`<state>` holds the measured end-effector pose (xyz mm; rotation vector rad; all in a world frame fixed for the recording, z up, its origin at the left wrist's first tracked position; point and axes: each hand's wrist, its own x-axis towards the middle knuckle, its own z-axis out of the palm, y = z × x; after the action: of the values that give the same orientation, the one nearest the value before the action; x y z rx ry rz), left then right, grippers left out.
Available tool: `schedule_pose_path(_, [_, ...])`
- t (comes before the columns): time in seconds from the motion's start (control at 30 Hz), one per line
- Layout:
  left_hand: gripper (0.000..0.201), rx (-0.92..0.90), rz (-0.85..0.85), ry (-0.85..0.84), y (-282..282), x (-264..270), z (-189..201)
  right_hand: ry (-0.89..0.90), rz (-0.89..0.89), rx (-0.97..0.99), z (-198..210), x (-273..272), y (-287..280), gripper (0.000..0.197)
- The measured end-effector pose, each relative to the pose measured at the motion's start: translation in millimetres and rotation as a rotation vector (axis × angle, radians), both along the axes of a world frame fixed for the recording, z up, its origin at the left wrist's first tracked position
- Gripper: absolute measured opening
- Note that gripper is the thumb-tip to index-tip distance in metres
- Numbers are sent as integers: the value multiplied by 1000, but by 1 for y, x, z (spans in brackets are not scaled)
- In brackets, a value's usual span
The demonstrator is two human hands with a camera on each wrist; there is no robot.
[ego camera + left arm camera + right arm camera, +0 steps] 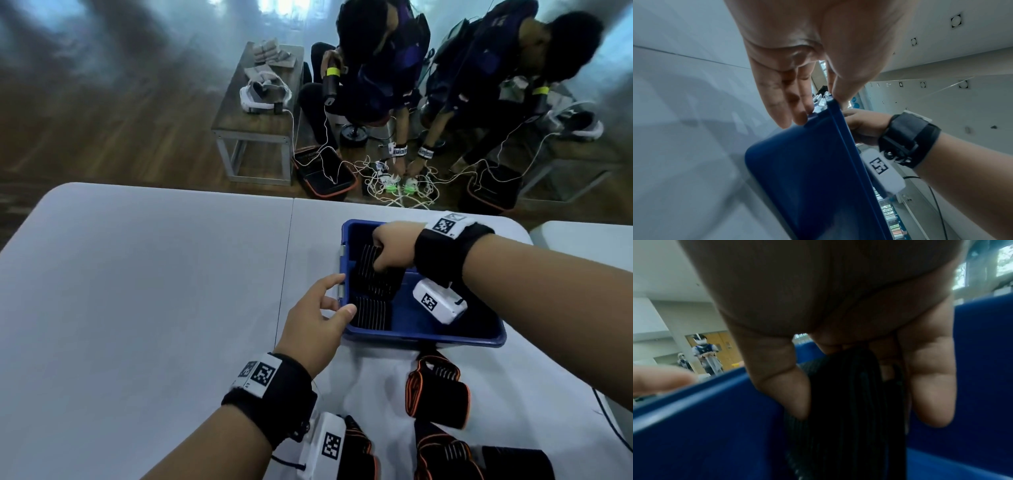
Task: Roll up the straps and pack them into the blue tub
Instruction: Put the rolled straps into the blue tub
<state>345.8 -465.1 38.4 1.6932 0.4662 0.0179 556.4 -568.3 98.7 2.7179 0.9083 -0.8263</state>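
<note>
Both hands (317, 318) at tub rim (424, 337)

Rolled straps (371, 281) fill blue tub's (424, 337) left; right floor free

Bare forearms, no sleeves. Black fabric wristband (274, 397) on left wrist, topped by white plate with square black-and-white coded markers. Same black band (445, 253) on right wrist (buckle and metal rings seen from left wrist view). White box-shaped camera pod (440, 301), coded marker on its face, under each wrist; thin dark cord on each.
</note>
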Motion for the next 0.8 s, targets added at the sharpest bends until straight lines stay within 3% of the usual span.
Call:
schedule_pose_path(0.17, [43,6,-2,0,-3,1,2,-62,-10,49,36,9,-16,33])
schedule_pose_path(0.33, [43,14,-2,1,-6,3,5,-172,-21,98,40,6,-23,38])
schedule_pose_path(0.57, [42,18,1,-7,-6,1,5,-157,68,-3,-1,-14,-16,48])
schedule_pose_path(0.8, [41,-4,6,-18,-6,3,3,-23,142,-238,-32,-17,1,30])
